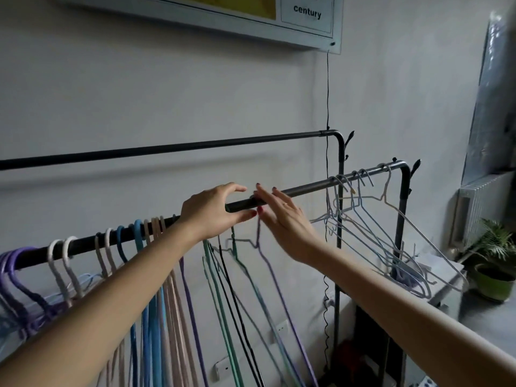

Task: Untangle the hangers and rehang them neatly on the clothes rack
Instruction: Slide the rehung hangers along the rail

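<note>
A black clothes rack's front rail runs from lower left to upper right. My left hand spans it, fingers above and thumb below, over the hooks of green and black wire hangers; those hooks are hidden. Beside it, my right hand lays straight fingers on the rail while its thumb pinches the neck of a purple wire hanger. Thick purple, white, blue and beige hangers hang in a row on the left. Several pale wire hangers hang overlapped near the right end.
A higher rear rail stands close to the wall. A black cable drops from a framed poster past the rack post. At the right are a radiator and a potted plant on a grey ledge.
</note>
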